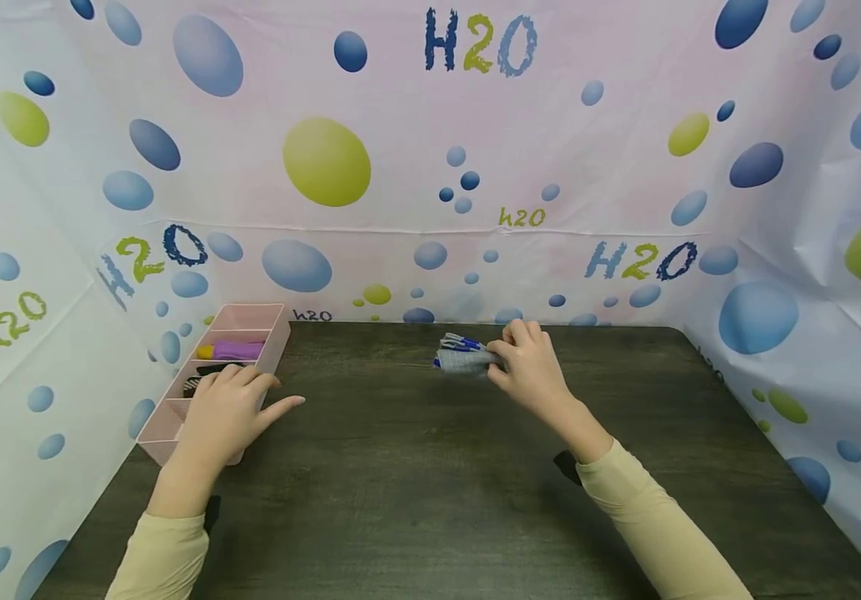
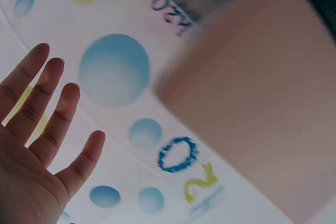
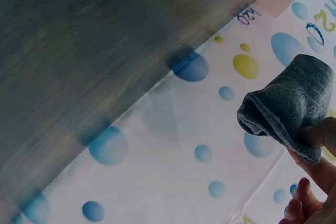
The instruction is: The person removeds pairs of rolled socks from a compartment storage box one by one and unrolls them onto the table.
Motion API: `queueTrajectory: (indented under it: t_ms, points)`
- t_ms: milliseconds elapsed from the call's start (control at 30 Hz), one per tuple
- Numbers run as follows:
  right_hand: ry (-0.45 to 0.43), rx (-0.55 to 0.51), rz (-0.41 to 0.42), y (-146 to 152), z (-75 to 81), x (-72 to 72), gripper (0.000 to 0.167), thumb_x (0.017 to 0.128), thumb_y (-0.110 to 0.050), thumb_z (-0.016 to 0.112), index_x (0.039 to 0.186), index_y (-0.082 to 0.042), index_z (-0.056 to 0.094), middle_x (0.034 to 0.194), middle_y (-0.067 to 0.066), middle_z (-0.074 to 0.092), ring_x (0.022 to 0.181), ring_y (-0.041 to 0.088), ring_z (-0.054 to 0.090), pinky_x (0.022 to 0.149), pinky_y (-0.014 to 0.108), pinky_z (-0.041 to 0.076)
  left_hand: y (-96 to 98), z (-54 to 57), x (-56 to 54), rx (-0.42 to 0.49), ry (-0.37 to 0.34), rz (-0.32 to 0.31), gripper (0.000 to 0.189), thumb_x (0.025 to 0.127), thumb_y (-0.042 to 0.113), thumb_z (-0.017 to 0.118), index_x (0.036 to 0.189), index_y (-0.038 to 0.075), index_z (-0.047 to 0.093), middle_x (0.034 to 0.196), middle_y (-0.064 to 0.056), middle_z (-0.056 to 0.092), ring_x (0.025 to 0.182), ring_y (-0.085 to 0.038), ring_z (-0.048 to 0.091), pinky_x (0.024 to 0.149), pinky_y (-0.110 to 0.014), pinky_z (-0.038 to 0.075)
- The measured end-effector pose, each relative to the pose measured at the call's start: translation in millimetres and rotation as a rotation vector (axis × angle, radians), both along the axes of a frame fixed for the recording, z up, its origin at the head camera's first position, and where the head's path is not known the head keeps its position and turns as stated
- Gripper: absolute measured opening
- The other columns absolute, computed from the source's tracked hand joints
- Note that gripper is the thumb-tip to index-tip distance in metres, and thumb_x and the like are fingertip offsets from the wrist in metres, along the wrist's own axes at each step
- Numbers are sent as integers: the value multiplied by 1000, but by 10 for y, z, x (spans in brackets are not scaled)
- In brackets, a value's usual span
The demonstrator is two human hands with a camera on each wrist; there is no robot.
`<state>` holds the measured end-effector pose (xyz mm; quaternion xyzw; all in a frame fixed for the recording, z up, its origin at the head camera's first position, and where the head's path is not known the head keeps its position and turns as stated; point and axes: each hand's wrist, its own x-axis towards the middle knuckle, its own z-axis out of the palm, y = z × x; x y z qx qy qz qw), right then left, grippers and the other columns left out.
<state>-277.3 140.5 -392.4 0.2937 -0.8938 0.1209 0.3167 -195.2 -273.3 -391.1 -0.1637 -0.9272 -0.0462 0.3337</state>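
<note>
Head view: pinching a folded bundle of grey knit cloth with a blue-and-white striped end [image 1: 463,361] between thumb and fingers of the right hand [image 1: 529,371], above a dark wood-grained table [image 1: 400,483] stretching beneath both hands. Held at one end only, with the stripes jutting out to the left of the right hand; could droop or unroll should the pinch loosen. Spreading the left hand [image 1: 223,417] over a long pale-pink compartment tray [image 1: 275,340], thumb out to the side; hard to tell whether touching it. Just beyond the left fingers, inside the tray, beside a smooth purple cylinder with a yellow end [image 1: 238,351]: likely to be knocked by a careless reach. Left wrist view: showing the left fingers straight, parted and holding nothing, with a blurred pink wall of the tray looming to one side; could shove the tray askew by leaning on its rim. Right wrist view: gripping the bundle close to a folded edge, gaping at the end away from the right thumb; could slip apart if catching only the outer layer, and drop onto the table below the right hand.
</note>
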Motion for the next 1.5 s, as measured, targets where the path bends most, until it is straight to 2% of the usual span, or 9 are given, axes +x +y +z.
queueTrajectory:
  t_ms: [267, 333, 433, 567, 733, 967, 1067, 1333, 1500]
  points:
    - [-70, -20, -95, 206, -39, 118, 11, 80, -12, 73, 91, -10, 75, 88, 7, 42, 82, 25, 32, 71, 37, 23, 445, 39, -198, 34, 33, -85, 86, 87, 79, 24, 87, 9, 74, 88, -7, 71, 87, -30, 63, 76, -51, 50]
    - [-104, -23, -118, 249, -59, 142, 12, 80, -13, 73, 92, -10, 76, 89, 7, 44, 83, 26, 33, 71, 37, 24, 561, 44, -237, 37, 26, -107, 79, 88, 77, 32, 87, 10, 74, 88, -6, 71, 87, -29, 62, 76, -50, 50]
    - [-163, -29, -153, 303, -95, 168, 13, 81, -14, 73, 93, -10, 76, 91, 7, 46, 84, 26, 35, 71, 38, 27, 724, 60, -300, 42, -11, -113, 59, 84, 68, 56, 87, 12, 73, 89, -4, 71, 90, -28, 62, 78, -49, 49]
    - [-241, -37, -201, 358, -160, 185, 16, 81, -16, 74, 94, -8, 76, 94, 8, 47, 86, 27, 36, 72, 38, 29, 932, 93, -385, 49, -96, -83, 41, 78, 55, 72, 91, 16, 73, 94, -2, 71, 94, -27, 63, 82, -49, 49]
    - [-324, -30, -262, 406, -276, 197, 20, 81, -19, 75, 97, -7, 76, 97, 10, 50, 88, 28, 39, 72, 39, 31, 1226, 118, -495, 83, -196, -84, 36, 85, 53, 68, 95, 19, 73, 97, 0, 72, 95, -26, 64, 84, -49, 50]
    - [-401, -32, -308, 409, -383, 188, 23, 82, -22, 75, 99, -7, 75, 100, 10, 50, 92, 29, 40, 72, 39, 32, 1622, 110, -669, 114, -277, -175, 27, 91, 44, 65, 96, 19, 73, 91, 2, 72, 83, -20, 65, 72, -38, 54]
    - [-421, -16, -327, 400, -399, 169, 23, 84, -23, 74, 100, -7, 75, 101, 11, 50, 92, 29, 40, 73, 40, 33, 1755, 91, -722, 147, -357, -185, 28, 93, 44, 63, 101, 19, 73, 95, 2, 72, 86, -19, 66, 74, -37, 55]
    - [-522, 24, -346, 385, -413, 129, 23, 86, -27, 70, 96, -8, 74, 101, 12, 51, 92, 29, 41, 77, 43, 37, 2056, -10, -752, 292, -601, -194, 29, 94, 42, 62, 110, 18, 70, 108, -1, 70, 99, -20, 66, 82, -39, 54]
    - [-583, 59, -355, 388, -407, 125, 26, 87, -31, 70, 98, -7, 74, 102, 12, 52, 95, 30, 43, 79, 45, 40, 2286, -92, -767, 246, -702, -245, 32, 96, 42, 60, 114, 17, 69, 111, -1, 69, 99, -19, 66, 83, -38, 54]
